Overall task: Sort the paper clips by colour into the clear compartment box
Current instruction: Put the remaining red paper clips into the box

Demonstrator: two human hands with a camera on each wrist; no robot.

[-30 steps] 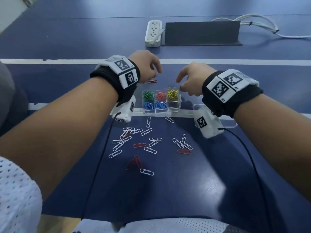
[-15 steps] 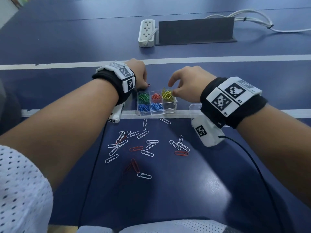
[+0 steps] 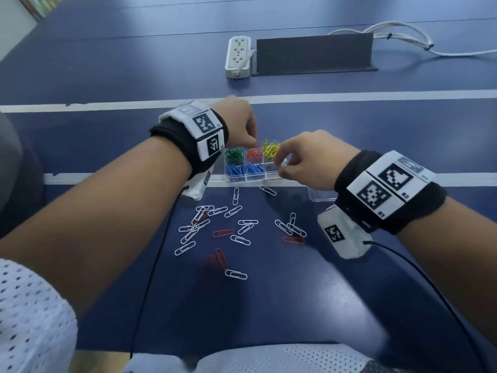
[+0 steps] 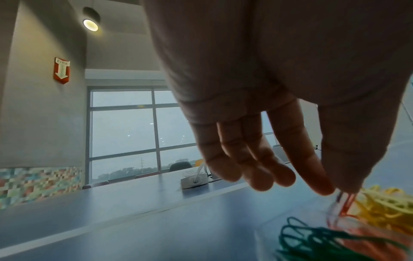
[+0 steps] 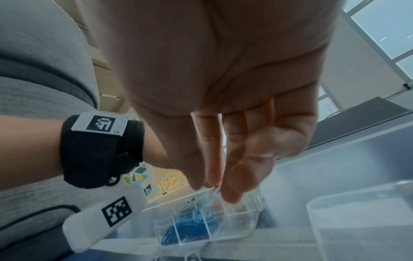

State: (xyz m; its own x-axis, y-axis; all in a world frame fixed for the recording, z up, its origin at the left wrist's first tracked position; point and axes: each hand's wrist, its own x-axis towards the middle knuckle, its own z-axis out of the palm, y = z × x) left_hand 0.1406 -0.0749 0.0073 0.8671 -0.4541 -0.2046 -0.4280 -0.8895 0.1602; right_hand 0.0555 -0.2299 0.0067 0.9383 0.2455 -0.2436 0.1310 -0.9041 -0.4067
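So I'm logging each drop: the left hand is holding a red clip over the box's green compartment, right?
Not quite. The left hand pinches a red clip, but over the red compartment of the box, in the middle of its far row, not the green one. The head view shows it.

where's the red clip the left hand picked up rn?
Head view: red clip pinched in the left hand, above the far-middle red compartment of the clear box, between green and yellow.
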